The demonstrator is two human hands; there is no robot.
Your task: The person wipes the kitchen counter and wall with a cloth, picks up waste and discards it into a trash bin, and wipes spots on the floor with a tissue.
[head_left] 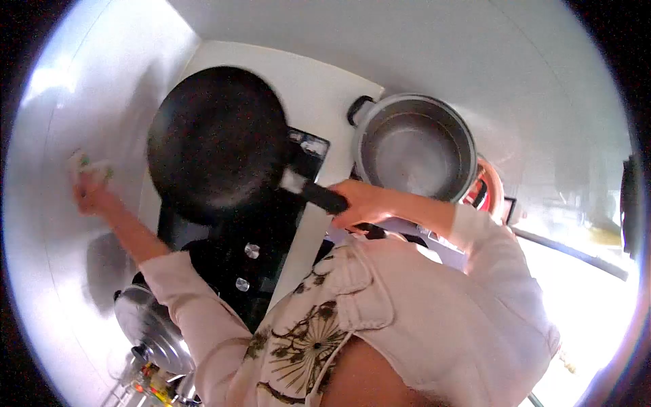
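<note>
My right hand is wrapped round the black handle of a dark frying pan. The pan is raised over the black glass cooktop, its inside facing me and somewhat blurred. Off to the left, beside the grey wall, my left hand is closed on a small, soft-looking white and green cloth. Blur hides its exact kind. A gap lies between that hand and the pan.
A large grey pot with black side handles stands right of the cooktop, partly over a reddish round thing. At lower left is a shiny metal pot. Walls close in the counter at the back and left.
</note>
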